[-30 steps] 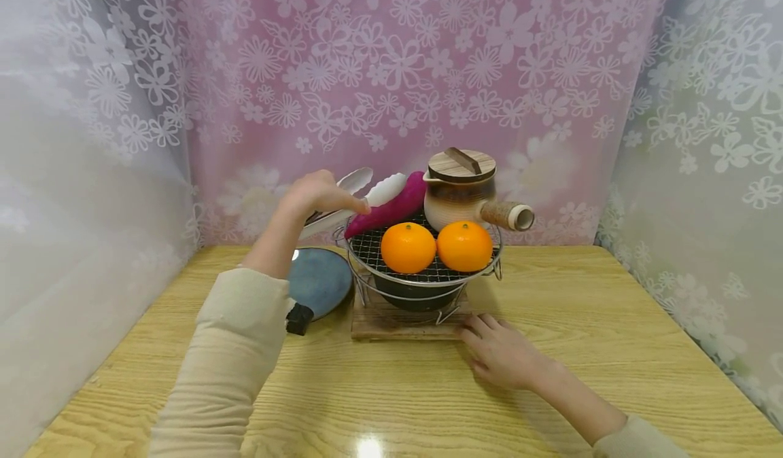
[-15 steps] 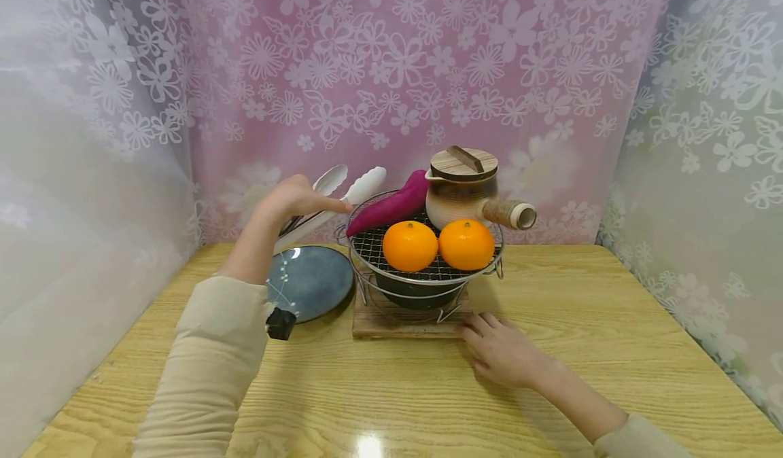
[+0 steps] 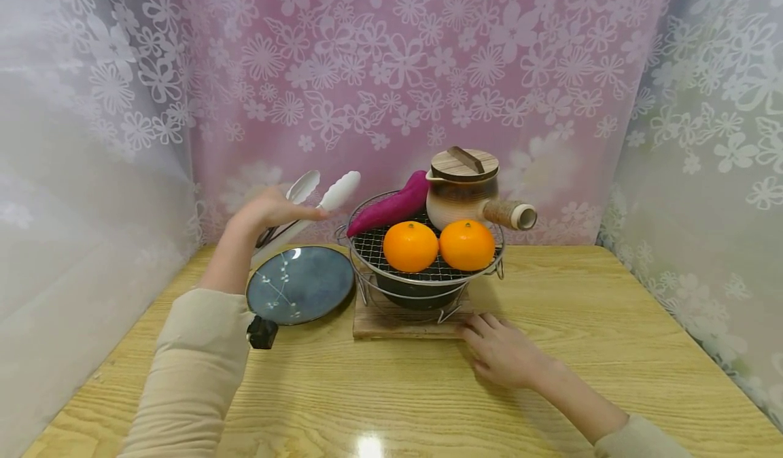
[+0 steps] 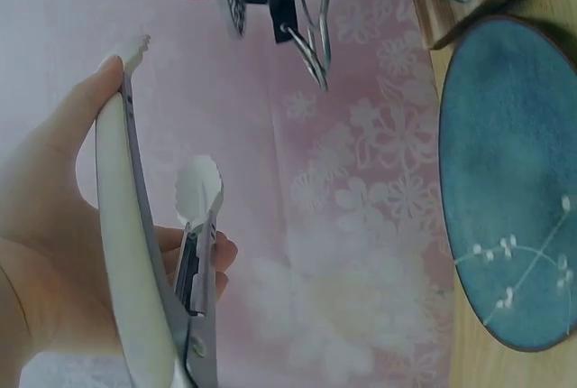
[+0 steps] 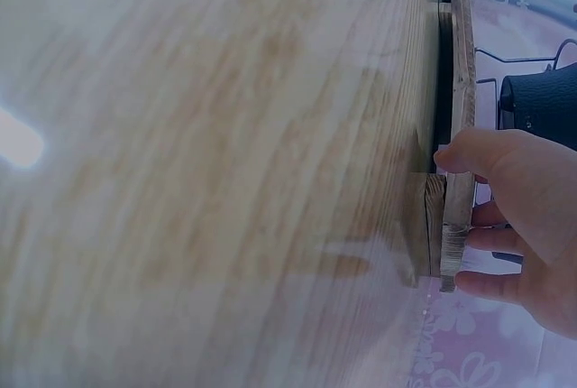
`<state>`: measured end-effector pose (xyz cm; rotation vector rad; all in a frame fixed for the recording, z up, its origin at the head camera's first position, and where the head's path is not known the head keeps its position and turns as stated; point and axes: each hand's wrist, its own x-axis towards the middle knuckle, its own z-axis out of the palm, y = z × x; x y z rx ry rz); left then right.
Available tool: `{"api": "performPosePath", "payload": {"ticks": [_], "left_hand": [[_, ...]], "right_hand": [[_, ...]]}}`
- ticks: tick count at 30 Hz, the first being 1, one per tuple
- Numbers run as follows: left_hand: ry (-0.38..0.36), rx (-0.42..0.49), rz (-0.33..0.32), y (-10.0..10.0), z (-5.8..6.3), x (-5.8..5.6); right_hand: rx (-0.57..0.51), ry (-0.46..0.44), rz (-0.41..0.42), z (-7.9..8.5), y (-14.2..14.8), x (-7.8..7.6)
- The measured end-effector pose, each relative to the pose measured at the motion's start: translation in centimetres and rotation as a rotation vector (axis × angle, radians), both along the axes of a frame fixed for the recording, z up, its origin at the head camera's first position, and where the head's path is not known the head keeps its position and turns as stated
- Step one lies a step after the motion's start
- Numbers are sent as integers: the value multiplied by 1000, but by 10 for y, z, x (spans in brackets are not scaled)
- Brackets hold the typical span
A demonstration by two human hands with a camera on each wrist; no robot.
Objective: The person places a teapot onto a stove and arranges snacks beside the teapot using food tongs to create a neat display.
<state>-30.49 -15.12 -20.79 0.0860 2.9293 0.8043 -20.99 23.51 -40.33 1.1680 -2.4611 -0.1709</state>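
My left hand holds white-tipped tongs above the blue plate, left of the grill. In the left wrist view, the tongs have spread arms with nothing between their tips; the thumb lies along one arm, fingers behind the other. My right hand grips the front right corner of the wooden board under the grill; the right wrist view has thumb and fingers on opposite sides of the board. On the wire grill rack lie a purple sweet potato and two oranges.
A clay teapot with a wooden lid and side handle stands at the back right of the rack. The blue plate, with a white blossom pattern, lies on the wooden table left of the grill. Floral curtains enclose the table.
My left hand has carried the tongs left and slightly down, away from the sweet potato, uncovering more of the plate. My right hand stays on the board.
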Motion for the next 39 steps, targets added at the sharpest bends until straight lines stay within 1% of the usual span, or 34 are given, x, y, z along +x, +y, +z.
{"api": "performPosePath", "payload": {"ticks": [5, 7, 9, 11, 14, 17, 22, 25, 28, 30, 39], "left_hand": [[-25, 94, 7, -12, -5, 0], [-20, 132, -1, -16, -8, 0], [5, 149, -25, -20, -12, 0], [2, 140, -28, -24, -15, 0], [-17, 104, -33, -28, -19, 1], [-37, 72, -20, -32, -23, 3], [8, 111, -55, -38, -29, 4], [17, 94, -61, -40, -32, 6], [14, 44, -45, -42, -34, 7], [19, 27, -43, -44, -36, 8], [67, 64, -87, -47, -45, 12]], "right_hand": [[4, -11, -9, 0, 0, 0], [9, -22, -16, 0, -1, 0], [8, -29, -19, 0, -1, 0], [4, -28, -18, -1, 0, 0], [-2, -28, -15, -1, 0, 0], [-3, -31, -15, 0, 0, 1], [-2, -28, -12, 1, -1, 1], [0, -26, -12, 2, -2, 1], [-1, -28, -15, 1, -2, 2], [-1, -30, -16, 1, -2, 2], [-4, -30, -11, 1, -1, 1]]}}
